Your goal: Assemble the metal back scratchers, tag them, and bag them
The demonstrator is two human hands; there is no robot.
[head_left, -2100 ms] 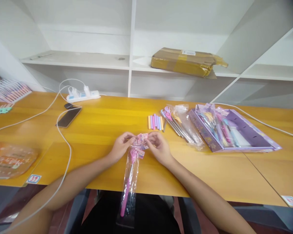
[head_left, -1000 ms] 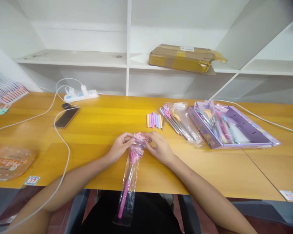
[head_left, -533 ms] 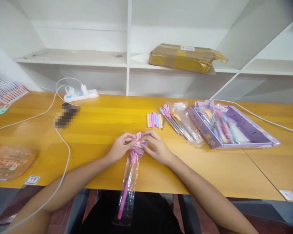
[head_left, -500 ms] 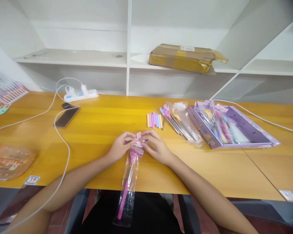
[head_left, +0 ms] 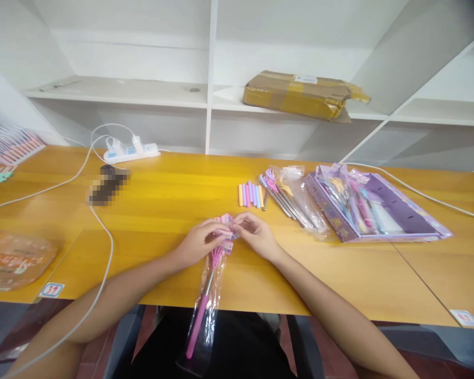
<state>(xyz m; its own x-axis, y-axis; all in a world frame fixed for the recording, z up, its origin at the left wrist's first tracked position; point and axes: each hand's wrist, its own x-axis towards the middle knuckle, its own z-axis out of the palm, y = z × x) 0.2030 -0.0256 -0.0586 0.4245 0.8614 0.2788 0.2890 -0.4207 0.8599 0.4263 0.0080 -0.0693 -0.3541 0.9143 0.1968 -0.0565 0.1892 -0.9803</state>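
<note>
A pink back scratcher (head_left: 199, 321) with a metal shaft lies in a clear plastic sleeve (head_left: 213, 310), hanging over the table's front edge toward my lap. At the sleeve's top is a pink printed card (head_left: 227, 246). My left hand (head_left: 199, 242) is closed on the card from the left, thumb in front. With thumb and fingertips together, my right hand (head_left: 255, 234) pinches the card's right edge. Beyond my right hand lie several loose back scratchers (head_left: 280, 197) with metal shafts, and a row of pastel handle tubes (head_left: 250, 195).
A purple box (head_left: 403, 238) holding packed back scratchers stands at the right. Toward the left are a white power strip (head_left: 132, 153), a trailing white cable (head_left: 109, 237) and an orange packet (head_left: 18, 260). A taped carton (head_left: 296, 95) rests on the shelf behind.
My left hand has shifted its grip, with its fingers now reaching over the card. My right hand has moved slightly right, to the card's edge. The back scratcher's lower end has swung slightly left.
</note>
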